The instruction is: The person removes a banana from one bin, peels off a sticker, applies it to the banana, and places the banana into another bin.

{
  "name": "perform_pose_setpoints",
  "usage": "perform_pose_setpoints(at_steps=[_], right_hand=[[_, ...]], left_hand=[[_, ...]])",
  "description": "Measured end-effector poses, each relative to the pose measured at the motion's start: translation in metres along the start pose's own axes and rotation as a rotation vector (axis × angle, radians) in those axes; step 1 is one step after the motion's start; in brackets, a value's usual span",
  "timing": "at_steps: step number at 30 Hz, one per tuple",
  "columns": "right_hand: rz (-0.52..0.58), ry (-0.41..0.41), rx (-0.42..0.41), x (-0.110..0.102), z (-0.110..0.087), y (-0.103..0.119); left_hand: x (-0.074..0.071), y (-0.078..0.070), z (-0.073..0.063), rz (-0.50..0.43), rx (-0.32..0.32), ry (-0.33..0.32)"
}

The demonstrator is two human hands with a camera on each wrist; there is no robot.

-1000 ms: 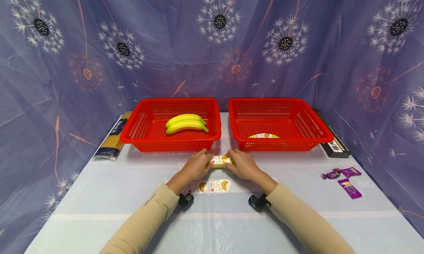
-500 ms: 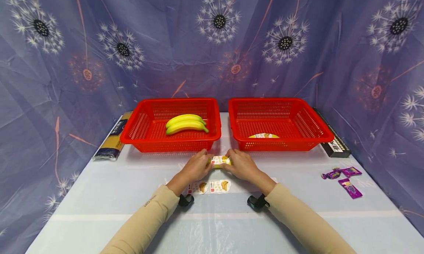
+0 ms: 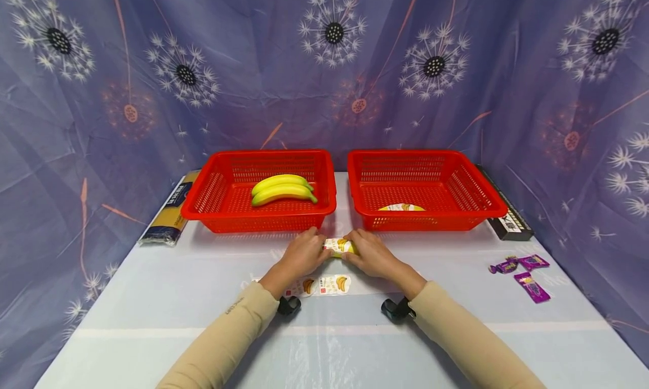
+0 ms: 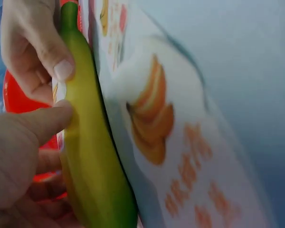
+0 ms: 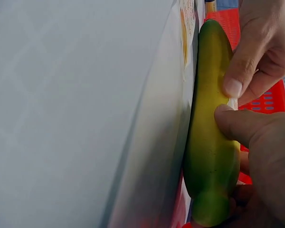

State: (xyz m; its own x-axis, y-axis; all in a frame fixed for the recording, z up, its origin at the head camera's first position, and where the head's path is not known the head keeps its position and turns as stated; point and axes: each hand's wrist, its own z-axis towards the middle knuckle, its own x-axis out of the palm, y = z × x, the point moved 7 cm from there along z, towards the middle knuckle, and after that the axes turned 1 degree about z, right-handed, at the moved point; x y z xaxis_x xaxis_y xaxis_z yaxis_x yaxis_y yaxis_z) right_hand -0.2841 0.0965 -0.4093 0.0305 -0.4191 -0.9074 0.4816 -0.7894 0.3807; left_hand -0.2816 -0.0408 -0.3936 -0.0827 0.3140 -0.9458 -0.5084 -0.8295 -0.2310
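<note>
A yellow banana (image 4: 92, 137) with green ends lies crosswise on the table between both hands. A white label (image 3: 337, 244) printed with bananas is on its upper side. My left hand (image 3: 301, 252) grips the banana from the left, thumb on the near side and fingers over the far side. From the right, my right hand (image 3: 372, 253) holds it the same way, its thumb pressed by the label's edge. The two thumbs sit close together in both wrist views. Just in front lies a strip of banana-printed stickers (image 3: 334, 284), partly under the left wrist.
Behind the hands stand two red baskets: the left basket (image 3: 258, 214) holds bananas, the right basket (image 3: 436, 213) a labelled yellow piece. A pasta bag (image 3: 169, 217) lies at far left, a black box (image 3: 509, 225) at far right. Several purple candies (image 3: 531, 287) lie on the right.
The left thumb has shifted slightly right along the label. The right hand keeps its hold, and the banana stays in about the same place. The whole head view has drifted a little.
</note>
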Motion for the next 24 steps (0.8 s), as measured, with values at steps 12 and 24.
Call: perform_pose_setpoints(at_steps=[12, 24], right_hand=[[-0.049, -0.061, 0.068, -0.0006, 0.0056, 0.0010], [0.059, 0.006, 0.031, 0.0007, 0.0006, -0.0021]], left_hand=[[0.0026, 0.0061, -0.0030, -0.141, 0.019, 0.044], [0.0018, 0.0091, -0.0057, -0.152, -0.020, 0.060]])
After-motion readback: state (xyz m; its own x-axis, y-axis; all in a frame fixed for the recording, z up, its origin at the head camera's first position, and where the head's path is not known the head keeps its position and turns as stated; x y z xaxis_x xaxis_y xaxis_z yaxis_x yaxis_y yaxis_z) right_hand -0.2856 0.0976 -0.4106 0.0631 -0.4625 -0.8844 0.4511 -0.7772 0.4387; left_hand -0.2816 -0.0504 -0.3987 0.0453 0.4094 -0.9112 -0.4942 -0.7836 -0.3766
